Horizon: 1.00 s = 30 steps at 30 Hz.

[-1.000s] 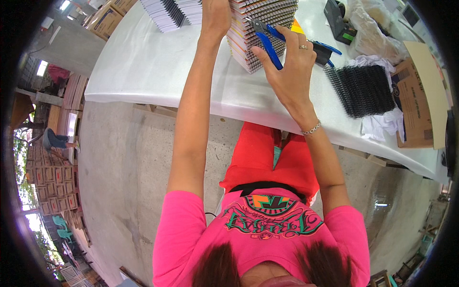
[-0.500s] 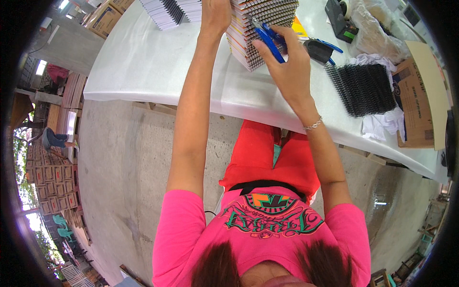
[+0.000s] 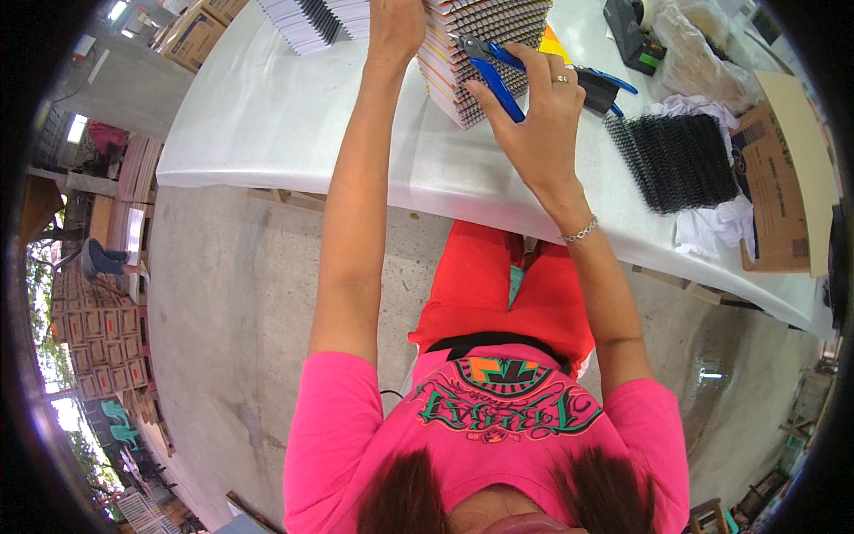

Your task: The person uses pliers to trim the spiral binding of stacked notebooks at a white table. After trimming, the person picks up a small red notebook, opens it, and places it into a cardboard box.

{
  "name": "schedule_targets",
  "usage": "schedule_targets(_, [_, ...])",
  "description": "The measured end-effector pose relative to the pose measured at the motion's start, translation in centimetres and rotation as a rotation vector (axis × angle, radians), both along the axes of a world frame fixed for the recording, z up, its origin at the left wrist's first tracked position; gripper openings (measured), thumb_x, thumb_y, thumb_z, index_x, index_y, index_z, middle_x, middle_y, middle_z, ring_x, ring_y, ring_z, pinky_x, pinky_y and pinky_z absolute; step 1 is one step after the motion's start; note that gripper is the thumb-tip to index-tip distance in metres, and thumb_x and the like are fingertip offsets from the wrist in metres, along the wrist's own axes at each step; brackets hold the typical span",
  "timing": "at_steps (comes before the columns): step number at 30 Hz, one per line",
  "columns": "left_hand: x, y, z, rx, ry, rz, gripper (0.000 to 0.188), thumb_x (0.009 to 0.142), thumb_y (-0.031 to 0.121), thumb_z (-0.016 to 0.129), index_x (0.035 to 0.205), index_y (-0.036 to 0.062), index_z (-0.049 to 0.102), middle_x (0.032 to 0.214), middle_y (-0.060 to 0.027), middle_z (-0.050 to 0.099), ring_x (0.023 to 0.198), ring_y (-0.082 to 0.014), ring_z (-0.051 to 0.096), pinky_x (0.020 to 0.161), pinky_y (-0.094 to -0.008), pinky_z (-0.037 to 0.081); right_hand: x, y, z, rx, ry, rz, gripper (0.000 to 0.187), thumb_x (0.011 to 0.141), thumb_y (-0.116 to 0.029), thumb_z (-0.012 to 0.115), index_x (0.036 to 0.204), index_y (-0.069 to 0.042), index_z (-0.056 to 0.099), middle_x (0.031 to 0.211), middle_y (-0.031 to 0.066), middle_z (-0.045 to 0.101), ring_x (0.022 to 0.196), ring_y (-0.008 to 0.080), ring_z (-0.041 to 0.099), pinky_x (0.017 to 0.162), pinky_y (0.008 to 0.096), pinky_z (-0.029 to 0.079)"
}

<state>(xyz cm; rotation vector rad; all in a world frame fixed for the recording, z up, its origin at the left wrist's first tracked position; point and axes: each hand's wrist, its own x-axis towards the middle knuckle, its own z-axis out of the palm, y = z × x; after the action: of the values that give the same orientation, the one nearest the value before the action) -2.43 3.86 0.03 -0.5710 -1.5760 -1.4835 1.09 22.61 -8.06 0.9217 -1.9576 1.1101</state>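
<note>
A tall stack of spiral-bound notebooks (image 3: pixel 480 27) stands at the table's top edge in view, its dark coil bindings facing me. My right hand (image 3: pixel 543 111) holds blue-handled wire cutters (image 3: pixel 496 84), thumb on one handle and fingers on the other. The handles are spread apart, and the metal jaws lie at the coil ends along the stack's left corner. Against the stack's left side is my left hand (image 3: pixel 398 34); its fingers run out of the picture at the top, so their grip is hidden.
More coil-bound notebooks (image 3: pixel 307 20) lie at the far left. To the right are a black holder (image 3: pixel 598 91) with another blue-handled tool, a pile of black plastic coils (image 3: pixel 676 165) on white cloth, an open cardboard box (image 3: pixel 778 191), a clear plastic bag (image 3: pixel 703 58) and a black device (image 3: pixel 633 37).
My right hand has turned slightly, and the cutters' jaws have moved a little left and down. The cutters' handles are spread wider. My left hand has barely shifted.
</note>
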Motion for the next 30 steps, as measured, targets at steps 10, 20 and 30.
schedule_targets(10, [0.1,-0.3,-0.2,-0.053,0.025,0.078,0.054,0.11,0.042,0.03,0.113,0.001,0.065,0.114,-0.0098,0.064,0.107,-0.0185,0.058,0.101,-0.0323,0.043,0.1,-0.4,-0.3,-0.008,0.037,-0.065,0.054,0.085,-0.045,0.076,0.123,-0.009,0.06,0.111,0.0108,0.06,0.103,0.0283,0.053,0.088,0.0432,0.037])
schedule_targets(20, [0.1,-0.3,0.1,-0.05,0.031,0.082,0.053,0.11,0.041,0.03,0.113,0.0003,0.064,0.113,-0.0105,0.065,0.108,-0.0191,0.058,0.102,-0.0325,0.043,-0.6,1.5,3.0,-0.101,-1.049,0.638,0.052,0.086,-0.045,0.077,0.112,-0.002,0.063,0.099,0.0169,0.068,0.081,0.0246,0.065,0.07,0.033,0.05])
schedule_targets(30, [0.4,-0.2,0.0,-0.08,0.016,0.104,0.053,0.11,0.042,0.031,0.114,0.0004,0.064,0.113,-0.0107,0.065,0.107,-0.0183,0.059,0.101,-0.0323,0.044,-0.1,0.3,-0.7,0.017,0.012,-0.019,0.06,0.083,-0.047,0.077,0.124,-0.007,0.059,0.107,0.0119,0.062,0.1,0.0297,0.055,0.087,0.0432,0.038])
